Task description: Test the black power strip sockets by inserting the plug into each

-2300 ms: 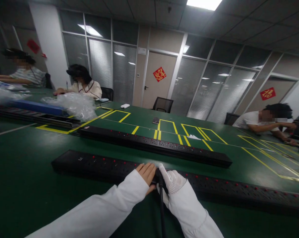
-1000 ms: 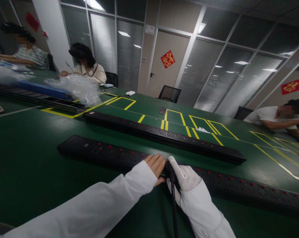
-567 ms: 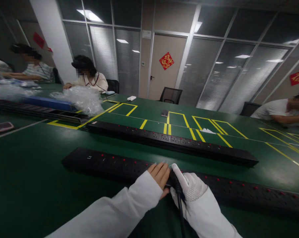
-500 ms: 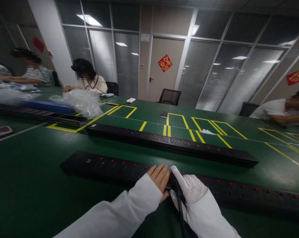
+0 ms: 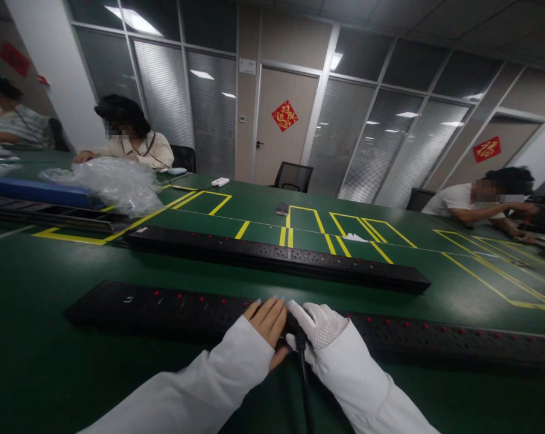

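Observation:
A long black power strip [image 5: 155,313] with red indicator buttons lies across the green table before me. My left hand [image 5: 269,322], bare, grips the middle of this strip, fingers laid over its top and thumb on the near side. Right beside it, my right hand [image 5: 320,325] wears a white glove with dotted grip and is closed around a black plug [image 5: 298,337]. From the plug a thick black cable [image 5: 305,392] runs down toward me. The plug sits at the strip's sockets; my fingers hide whether its pins are in.
A second black power strip [image 5: 272,256] lies parallel behind. Clear plastic wrapping [image 5: 119,187] and a blue long box [image 5: 37,191] are at left. Yellow tape [image 5: 304,208] marks the green table [image 5: 23,374]. Co-workers sit along the far side, two at left and one at right.
The camera view has turned slightly right, so everything appears further left. My right hand's index finger, stretched along the plug before, is now more bent; both hands stay at the same spot on the strip.

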A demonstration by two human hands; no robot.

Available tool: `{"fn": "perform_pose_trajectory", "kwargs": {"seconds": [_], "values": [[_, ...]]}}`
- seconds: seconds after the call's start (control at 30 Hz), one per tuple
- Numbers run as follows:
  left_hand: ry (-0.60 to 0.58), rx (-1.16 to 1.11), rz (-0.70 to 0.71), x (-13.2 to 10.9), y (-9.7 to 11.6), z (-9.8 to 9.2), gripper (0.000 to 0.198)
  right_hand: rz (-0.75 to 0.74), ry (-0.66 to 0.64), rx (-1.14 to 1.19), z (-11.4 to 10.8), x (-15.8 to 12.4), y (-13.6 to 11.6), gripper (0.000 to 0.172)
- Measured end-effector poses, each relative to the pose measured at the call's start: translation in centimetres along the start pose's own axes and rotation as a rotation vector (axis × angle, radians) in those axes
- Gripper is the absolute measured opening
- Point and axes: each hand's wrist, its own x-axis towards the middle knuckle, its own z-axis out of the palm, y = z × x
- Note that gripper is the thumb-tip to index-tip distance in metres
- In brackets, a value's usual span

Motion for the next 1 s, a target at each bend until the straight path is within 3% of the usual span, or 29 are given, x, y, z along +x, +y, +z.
{"fn": "perform_pose_trajectory", "kwargs": {"seconds": [0.13,0.4,0.53,0.7,0.93,1.0], "values": [[0.01,0.013,0.053,0.0,-0.3,0.2,0.055,-0.045,0.051,-0.049,1.1,0.3,0.5,0.046],[0.023,-0.007,0.015,0.0,-0.2,0.0,0.053,-0.03,0.192,0.197,2.2,-0.1,0.6,0.047],[0.021,-0.008,0.049,-0.1,-0.5,0.2,0.053,-0.064,0.201,0.299,2.4,-0.1,0.9,0.051],[0.053,-0.012,0.013,0.1,-0.1,0.0,0.051,-0.095,0.154,0.237,2.7,-0.2,1.2,0.052],[0.001,-0.005,-0.1,2.1,1.5,-2.0,0.062,0.023,0.224,0.423,2.3,-0.4,0.8,0.038],[-0.009,0.011,-0.076,2.4,1.6,-2.0,0.063,0.056,0.231,0.441,2.2,-0.5,0.6,0.037]]}}
